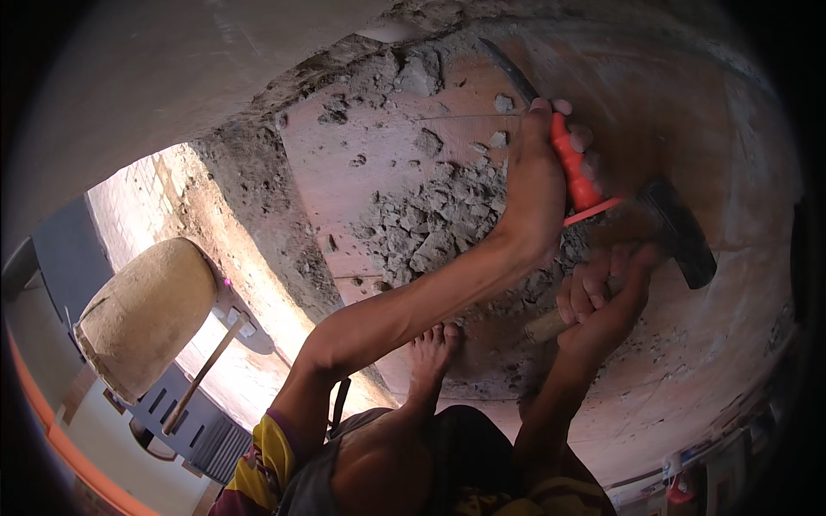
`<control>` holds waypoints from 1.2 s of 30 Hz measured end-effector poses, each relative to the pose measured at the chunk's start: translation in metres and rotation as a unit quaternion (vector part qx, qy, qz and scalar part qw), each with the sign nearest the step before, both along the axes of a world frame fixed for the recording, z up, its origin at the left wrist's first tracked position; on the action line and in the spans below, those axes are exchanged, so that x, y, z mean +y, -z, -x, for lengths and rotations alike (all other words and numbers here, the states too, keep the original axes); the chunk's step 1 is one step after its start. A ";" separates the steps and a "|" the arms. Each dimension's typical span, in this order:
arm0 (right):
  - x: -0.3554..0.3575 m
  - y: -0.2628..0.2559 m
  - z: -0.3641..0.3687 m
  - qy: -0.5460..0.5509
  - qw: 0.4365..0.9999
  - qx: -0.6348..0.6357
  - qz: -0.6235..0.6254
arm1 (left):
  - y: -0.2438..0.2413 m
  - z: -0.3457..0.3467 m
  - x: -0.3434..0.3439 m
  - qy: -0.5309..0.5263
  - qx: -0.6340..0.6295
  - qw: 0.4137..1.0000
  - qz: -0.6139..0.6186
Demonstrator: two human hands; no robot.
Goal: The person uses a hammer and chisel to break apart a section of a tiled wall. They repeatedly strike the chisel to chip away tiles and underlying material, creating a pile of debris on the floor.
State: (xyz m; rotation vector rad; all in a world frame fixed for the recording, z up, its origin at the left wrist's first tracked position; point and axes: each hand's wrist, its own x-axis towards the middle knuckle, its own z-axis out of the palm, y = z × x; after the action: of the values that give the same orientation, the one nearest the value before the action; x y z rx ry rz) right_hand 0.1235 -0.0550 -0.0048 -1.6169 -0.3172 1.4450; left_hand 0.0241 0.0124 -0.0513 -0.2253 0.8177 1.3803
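My left hand is closed around the red plastic grip of a dark steel chisel. The chisel's curved-looking shaft points to the upper left, its tip near the rubble at the wall's foot. With my right hand I hold the wooden handle of a hammer with a black metal head. The head is just right of the chisel's red guard, and a gap seems to lie between them. Below my left forearm and hand lies a heap of broken grey mortar or concrete.
A rough, broken wall edge runs along the top. Larger grey chunks lie by it. A dusty mallet-like tool with a wooden handle and a tan rounded container are at the left. My bare foot is beside the rubble.
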 end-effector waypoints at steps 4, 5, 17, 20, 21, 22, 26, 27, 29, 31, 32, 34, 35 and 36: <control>0.004 -0.008 -0.014 0.025 0.999 -0.026 0.010 | 0.006 -0.002 0.013 0.010 0.012 0.999 -0.036; 0.003 -0.009 -0.018 0.028 0.999 -0.023 -0.005 | 0.006 -0.003 0.016 0.024 0.009 0.999 -0.039; 0.003 -0.003 -0.014 0.051 0.989 0.056 -0.130 | -0.002 -0.022 0.057 0.005 0.014 1.000 0.019; 0.019 0.003 -0.001 0.008 0.996 -0.089 0.012 | 0.011 -0.033 0.066 -0.020 0.019 0.999 0.046; 0.023 -0.004 -0.004 0.014 0.991 -0.130 0.002 | 0.015 -0.036 0.069 -0.032 0.016 0.998 0.049; 0.028 -0.012 0.003 0.003 0.988 -0.153 -0.013 | 0.011 -0.025 0.072 -0.039 0.033 0.998 0.045; 0.022 -0.013 -0.021 0.095 0.986 -0.059 -0.121 | 0.008 -0.019 0.061 -0.018 0.032 0.998 0.045; 0.022 -0.016 -0.013 0.084 0.987 -0.069 -0.119 | 0.005 -0.012 0.058 -0.026 0.031 0.999 0.036; 0.017 -0.006 -0.015 0.063 0.991 -0.045 -0.114 | -0.002 -0.015 0.029 -0.016 0.019 0.999 0.021; -0.001 0.005 -0.015 0.016 0.994 0.044 -0.103 | -0.007 -0.001 -0.008 -0.014 0.014 1.000 0.021; -0.003 0.006 -0.008 -0.003 0.997 0.044 -0.067 | -0.005 0.011 -0.025 -0.016 0.011 1.000 0.022; -0.011 0.000 0.018 -0.051 0.997 0.050 0.012 | -0.004 0.041 -0.046 -0.028 0.038 0.998 0.030; -0.015 -0.001 0.025 -0.076 0.995 0.060 0.015 | -0.003 0.058 -0.048 -0.034 0.067 0.997 0.034; -0.020 0.002 0.032 -0.099 0.993 0.069 0.014 | -0.002 0.071 -0.048 -0.038 0.095 0.994 0.035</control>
State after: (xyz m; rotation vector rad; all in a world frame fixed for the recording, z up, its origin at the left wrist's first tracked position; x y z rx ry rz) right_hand 0.0917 -0.0753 -0.0070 -1.5319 -0.3884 1.7097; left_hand -0.0473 -0.0355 -0.0496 -0.1822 1.0255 1.4615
